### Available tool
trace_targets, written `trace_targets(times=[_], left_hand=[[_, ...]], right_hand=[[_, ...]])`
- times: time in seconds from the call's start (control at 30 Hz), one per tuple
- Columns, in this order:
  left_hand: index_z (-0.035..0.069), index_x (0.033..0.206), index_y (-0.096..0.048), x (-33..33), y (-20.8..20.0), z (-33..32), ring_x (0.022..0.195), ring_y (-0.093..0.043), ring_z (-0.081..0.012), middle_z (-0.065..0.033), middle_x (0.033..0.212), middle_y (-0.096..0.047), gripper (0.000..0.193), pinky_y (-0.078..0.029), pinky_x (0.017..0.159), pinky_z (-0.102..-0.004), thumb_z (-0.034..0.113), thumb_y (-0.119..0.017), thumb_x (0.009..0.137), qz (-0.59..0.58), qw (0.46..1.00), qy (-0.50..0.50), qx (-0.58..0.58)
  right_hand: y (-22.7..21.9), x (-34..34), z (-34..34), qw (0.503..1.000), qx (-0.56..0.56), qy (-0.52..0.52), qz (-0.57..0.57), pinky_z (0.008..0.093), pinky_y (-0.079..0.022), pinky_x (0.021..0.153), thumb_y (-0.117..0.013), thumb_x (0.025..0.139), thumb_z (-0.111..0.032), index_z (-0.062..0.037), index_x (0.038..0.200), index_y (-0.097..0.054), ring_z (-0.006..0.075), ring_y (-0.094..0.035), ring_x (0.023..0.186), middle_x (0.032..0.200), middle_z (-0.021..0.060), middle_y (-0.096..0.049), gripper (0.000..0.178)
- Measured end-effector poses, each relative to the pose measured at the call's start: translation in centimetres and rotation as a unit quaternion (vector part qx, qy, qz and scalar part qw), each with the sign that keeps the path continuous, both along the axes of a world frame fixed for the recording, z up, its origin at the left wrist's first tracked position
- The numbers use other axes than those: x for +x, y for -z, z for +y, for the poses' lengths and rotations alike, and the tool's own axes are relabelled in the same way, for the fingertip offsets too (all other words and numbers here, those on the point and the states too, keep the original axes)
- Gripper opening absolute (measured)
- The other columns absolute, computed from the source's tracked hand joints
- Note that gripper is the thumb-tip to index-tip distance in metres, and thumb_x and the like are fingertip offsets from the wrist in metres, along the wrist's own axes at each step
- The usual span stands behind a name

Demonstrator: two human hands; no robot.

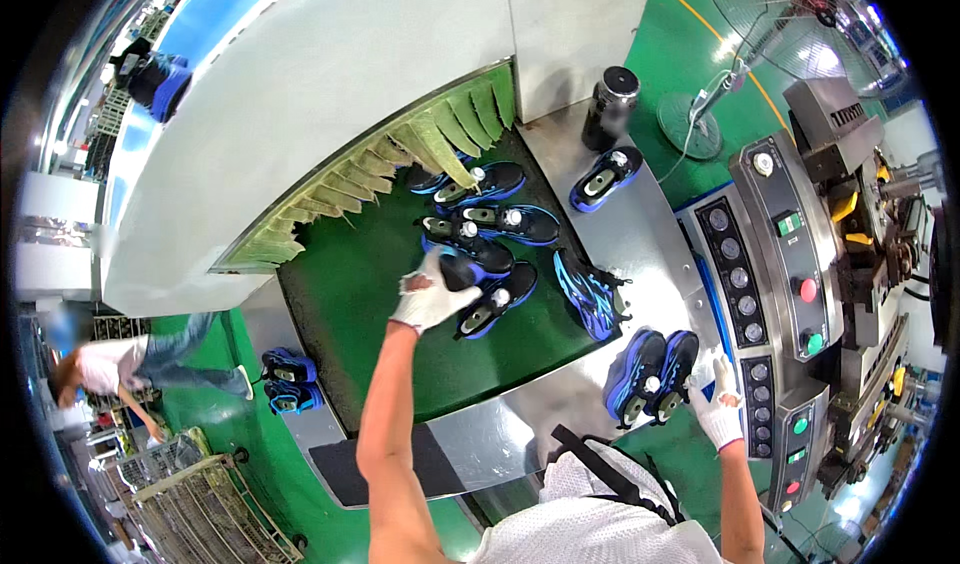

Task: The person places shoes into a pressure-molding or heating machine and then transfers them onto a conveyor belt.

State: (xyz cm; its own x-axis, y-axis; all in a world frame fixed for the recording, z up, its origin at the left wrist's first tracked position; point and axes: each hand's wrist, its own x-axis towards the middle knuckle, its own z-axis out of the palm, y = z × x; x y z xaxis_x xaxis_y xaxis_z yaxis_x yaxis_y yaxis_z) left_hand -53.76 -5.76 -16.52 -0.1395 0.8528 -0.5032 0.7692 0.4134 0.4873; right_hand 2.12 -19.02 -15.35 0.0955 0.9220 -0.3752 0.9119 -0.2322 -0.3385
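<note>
Black-and-blue sneakers lie in a group on the green conveyor belt [350,294], some close to a green strip curtain [440,129]. My left hand [425,299], in a white glove, reaches over the belt. Its thumb and fingers are around the end of a sneaker [461,270], partly covering it. Just below lies another sneaker [498,301]. My right hand [718,409], also gloved, is at the right with its fingers apart. It is beside a pair of sneakers [650,376] on the metal ledge, and its thumb comes close to the nearer shoe.
A blue patterned sneaker [588,294] lies at the belt's right edge. Single sneaker [606,178] and dark bottle [610,109] stand on the metal ledge. More shoes [290,381] sit at left. Control panels [740,274] border the right; a fan [800,24] stands beyond. Someone [120,364] walks at left.
</note>
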Motion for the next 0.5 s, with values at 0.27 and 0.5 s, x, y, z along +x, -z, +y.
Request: trace_targets(times=[0.27,0.5], left_hand=[[0.005,0.147,-0.044,1.8,-3.6,-11.4,0.103,-0.066,-0.0225,-0.0152,0.123,-0.064,0.072,-0.058,0.085,-0.0361,0.024,-0.080,0.088,-0.277,0.855,-0.418,0.129],[0.012,0.146,-0.045,20.9,-3.8,-15.8,0.113,-0.062,-0.0212,-0.0086,0.131,-0.059,0.060,-0.056,0.092,-0.0383,0.023,-0.075,0.095,-0.503,0.725,-0.465,0.070]], right_hand=[[-9.0,-6.9,-0.1,0.975,-0.043,0.063,0.207,0.0426,-0.034,0.121,-0.079,0.084,-0.017,0.0055,0.150,-0.043,0.0352,-0.044,0.144,0.153,0.0265,-0.046,0.078],[-7.9,-18.1,-0.9,0.892,0.155,-0.380,0.189,0.0596,-0.026,0.121,-0.076,0.078,-0.026,0.0010,0.147,-0.042,0.0501,-0.042,0.138,0.149,0.0274,-0.045,0.081]])
